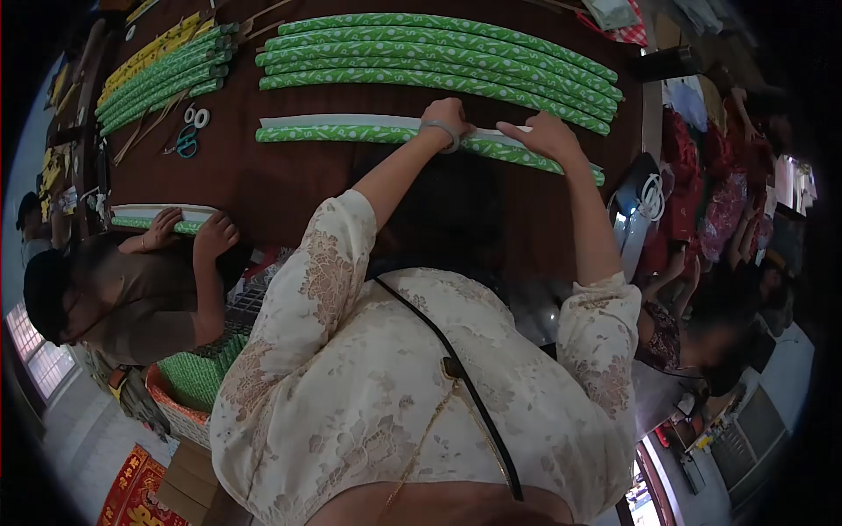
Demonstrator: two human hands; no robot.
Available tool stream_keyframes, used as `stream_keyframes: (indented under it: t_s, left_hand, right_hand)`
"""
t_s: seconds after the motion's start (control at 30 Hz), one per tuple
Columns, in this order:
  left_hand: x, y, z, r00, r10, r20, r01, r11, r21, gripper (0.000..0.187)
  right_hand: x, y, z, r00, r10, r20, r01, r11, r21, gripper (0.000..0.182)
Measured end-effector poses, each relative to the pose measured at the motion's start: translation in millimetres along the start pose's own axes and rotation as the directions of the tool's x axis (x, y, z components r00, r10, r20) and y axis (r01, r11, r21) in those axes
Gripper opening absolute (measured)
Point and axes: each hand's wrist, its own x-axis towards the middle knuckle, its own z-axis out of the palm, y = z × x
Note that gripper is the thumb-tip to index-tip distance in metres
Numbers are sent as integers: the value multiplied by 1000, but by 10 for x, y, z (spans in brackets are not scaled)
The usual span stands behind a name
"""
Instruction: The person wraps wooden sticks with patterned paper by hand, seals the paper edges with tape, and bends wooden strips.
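Note:
A long green roll with white print [351, 133] lies across the brown table in front of me, a white strip of its inner side showing along the far edge. My left hand [445, 119] is closed on that far edge near the roll's middle, a bracelet on the wrist. Farther right, my right hand [545, 140] grips the same roll, its thumb stretched left along the white strip and its other fingers partly hidden. Just beyond lie several finished-looking green rolls [430, 66] side by side.
At the left, more green rolls [167, 88] and yellow rolls [162, 48] lie near blue-handled scissors [187, 140] and white tape rings [202, 117]. A person [132, 298] handles another green roll [189, 226]. An iron-like appliance [633, 197] stands right; people sit beyond it.

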Motion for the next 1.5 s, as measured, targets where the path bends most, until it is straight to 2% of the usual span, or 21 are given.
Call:
stream_keyframes:
  t_s: [0.1,0.13,0.2,0.43,0.53,0.63,0.7,0.73,0.8,0.83,0.9,1.03,1.1,1.13,1.2,1.23,1.3,1.33,1.4,1.43,1.5]
  left_hand:
    - [-6,-21,-5,1000,25,5,-25,1000,-9,36]
    - [-11,-15,-15,1000,29,7,-29,999,-13,36]
    - [-22,0,-28,1000,26,12,-26,1000,1,35]
    - [8,-115,-43,993,103,54,-106,993,54,32]
    - [-51,-128,-82,993,107,56,-112,990,87,30]
    - [-46,-169,-111,978,190,86,-204,960,193,28]
    - [-42,-204,-141,904,429,6,-412,864,289,27]
    - [-24,-209,-159,904,427,11,-411,864,289,27]
    - [39,-211,-194,854,497,154,-521,817,248,28]
    - [74,-223,-203,852,499,160,-524,815,248,28]
    - [125,-242,-236,772,576,269,-631,746,212,26]
    - [189,-213,-286,730,580,362,-667,720,191,28]
    - [211,-192,-285,659,644,389,-749,606,267,33]
    - [230,-183,-271,656,645,392,-752,604,264,33]
    - [251,-155,-262,523,731,439,-844,370,390,40]
    - [255,-139,-270,524,730,440,-844,372,387,40]
    - [266,-80,-310,376,773,511,-877,119,465,61]
    - [265,-34,-331,376,773,511,-878,120,464,61]
    - [270,63,-346,336,732,593,-851,-35,524,87]
    - [291,89,-326,335,732,593,-851,-36,524,87]
    - [362,123,-276,263,717,645,-781,-234,578,107]
  right_hand:
    - [-121,370,19,1000,-11,-25,18,949,315,72]
    - [-140,525,53,1000,-6,-24,13,950,312,72]
    - [-166,855,172,999,38,-26,-22,890,456,69]
    - [-353,1410,276,985,171,-23,-135,843,521,64]
    - [-453,1411,302,981,156,-111,-67,824,562,61]
    - [-478,1383,344,981,191,-23,-159,874,459,58]
    - [-478,1376,489,932,118,-344,5,942,337,54]
    - [-489,1367,507,933,119,-340,4,941,340,54]
    - [-528,1316,535,900,143,-412,-67,979,194,54]
    - [-556,1292,529,900,149,-410,-71,977,199,54]
    - [-611,1244,506,852,145,-503,-180,983,-21,57]
    - [-632,1168,503,827,251,-503,-292,956,-4,59]
    - [-608,1171,569,770,223,-597,-324,944,-65,59]
    - [-604,1167,584,770,228,-597,-328,943,-63,59]
    - [-594,1156,604,740,234,-631,-365,927,-84,57]
    - [-585,1158,608,742,234,-628,-364,927,-85,57]
    - [-569,1162,623,721,209,-661,-377,918,-120,56]
    - [-556,1160,631,721,209,-661,-377,918,-121,56]
    - [-525,1152,637,666,154,-730,-381,911,-155,54]
    - [-516,1143,632,666,155,-730,-382,911,-155,54]
    - [-505,1120,615,649,143,-747,-409,894,-184,52]
